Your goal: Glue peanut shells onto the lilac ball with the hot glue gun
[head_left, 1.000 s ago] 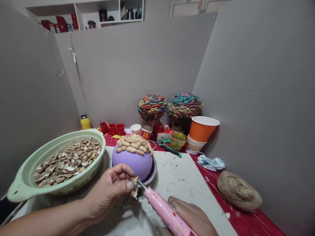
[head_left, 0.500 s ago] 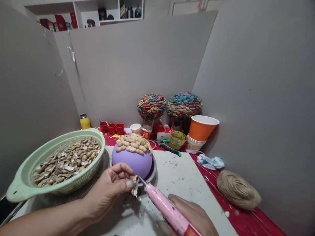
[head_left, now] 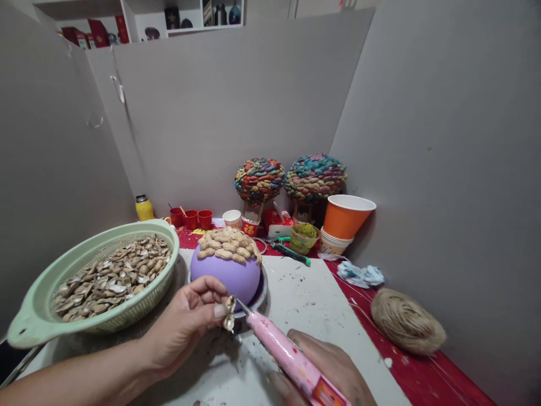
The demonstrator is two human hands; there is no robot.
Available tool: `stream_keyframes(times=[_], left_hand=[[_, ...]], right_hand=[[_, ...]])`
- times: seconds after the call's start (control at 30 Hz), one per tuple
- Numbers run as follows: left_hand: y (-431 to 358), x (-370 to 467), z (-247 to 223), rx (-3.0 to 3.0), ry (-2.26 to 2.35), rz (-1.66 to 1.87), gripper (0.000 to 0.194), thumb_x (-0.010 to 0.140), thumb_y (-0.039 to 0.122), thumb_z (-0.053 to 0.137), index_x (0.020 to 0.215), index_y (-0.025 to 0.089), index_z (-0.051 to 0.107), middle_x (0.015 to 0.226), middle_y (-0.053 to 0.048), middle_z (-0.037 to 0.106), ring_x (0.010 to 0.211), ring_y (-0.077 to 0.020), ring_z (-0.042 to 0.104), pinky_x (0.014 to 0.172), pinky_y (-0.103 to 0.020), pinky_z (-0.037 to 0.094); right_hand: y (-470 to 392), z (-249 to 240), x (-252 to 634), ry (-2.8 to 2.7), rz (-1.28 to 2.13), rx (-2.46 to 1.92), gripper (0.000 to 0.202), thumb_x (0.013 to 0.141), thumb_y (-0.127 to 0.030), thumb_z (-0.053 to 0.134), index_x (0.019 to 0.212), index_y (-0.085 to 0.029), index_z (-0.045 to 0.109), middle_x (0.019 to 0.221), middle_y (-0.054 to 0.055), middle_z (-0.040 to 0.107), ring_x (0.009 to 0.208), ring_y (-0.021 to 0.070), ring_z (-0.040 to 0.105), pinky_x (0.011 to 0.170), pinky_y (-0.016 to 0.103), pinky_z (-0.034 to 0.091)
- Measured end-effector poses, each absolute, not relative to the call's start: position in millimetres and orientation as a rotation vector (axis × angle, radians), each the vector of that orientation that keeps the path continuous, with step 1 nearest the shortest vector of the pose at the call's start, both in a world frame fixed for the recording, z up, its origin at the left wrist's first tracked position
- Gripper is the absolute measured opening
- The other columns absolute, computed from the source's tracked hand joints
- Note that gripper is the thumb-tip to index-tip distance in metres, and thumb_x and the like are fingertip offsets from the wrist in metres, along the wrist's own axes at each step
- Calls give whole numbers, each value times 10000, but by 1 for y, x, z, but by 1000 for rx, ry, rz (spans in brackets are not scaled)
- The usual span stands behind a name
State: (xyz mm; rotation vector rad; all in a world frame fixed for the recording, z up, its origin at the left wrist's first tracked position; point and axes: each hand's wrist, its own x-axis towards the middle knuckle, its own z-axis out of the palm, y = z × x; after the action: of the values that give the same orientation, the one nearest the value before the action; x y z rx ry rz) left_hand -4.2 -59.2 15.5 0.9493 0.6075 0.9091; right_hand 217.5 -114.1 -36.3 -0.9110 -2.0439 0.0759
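Note:
Between the thumb and fingers of my left hand (head_left: pixel 190 318) is a peanut shell (head_left: pixel 229 313), its hollow side showing. My right hand (head_left: pixel 325 366) is wrapped round a pink glue gun (head_left: pixel 281 347), whose metal tip points at the shell, close to its edge. Behind them a purple balloon (head_left: pixel 226 276) rests in a round metal bowl (head_left: pixel 262 301); its top is covered with peanut shells (head_left: pixel 228 245). To the left, a green colander (head_left: pixel 38 307) holds many loose shells (head_left: pixel 114 276).
Two colourful shell-covered balls (head_left: pixel 259 180) stand at the back, near red cups (head_left: pixel 191 218), green-handled pliers (head_left: pixel 291 254) and a plastic tub (head_left: pixel 303 238). Orange and white paper cups (head_left: pixel 347 217), a blue-white cloth (head_left: pixel 360 274) and a twine ball (head_left: pixel 406 321) lie right.
The whole view has shifted slightly, with the scene a little higher in the picture. The shell and the glue gun's tip are now slightly further apart. Both hands keep their hold.

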Motion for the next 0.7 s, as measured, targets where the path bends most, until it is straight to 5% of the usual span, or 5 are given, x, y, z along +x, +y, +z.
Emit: stream_keyframes(times=[0.7], left_hand=[[-5, -11, 3, 1028, 648, 1106, 302, 706, 158, 805, 938, 164, 612, 821, -6, 672, 742, -98, 602, 720, -208, 464]], right_hand=[[-117, -31, 203, -1734, 316, -1073, 246, 933, -351, 500, 727, -217, 515, 601, -27, 440, 484, 127, 442, 449, 264, 343]])
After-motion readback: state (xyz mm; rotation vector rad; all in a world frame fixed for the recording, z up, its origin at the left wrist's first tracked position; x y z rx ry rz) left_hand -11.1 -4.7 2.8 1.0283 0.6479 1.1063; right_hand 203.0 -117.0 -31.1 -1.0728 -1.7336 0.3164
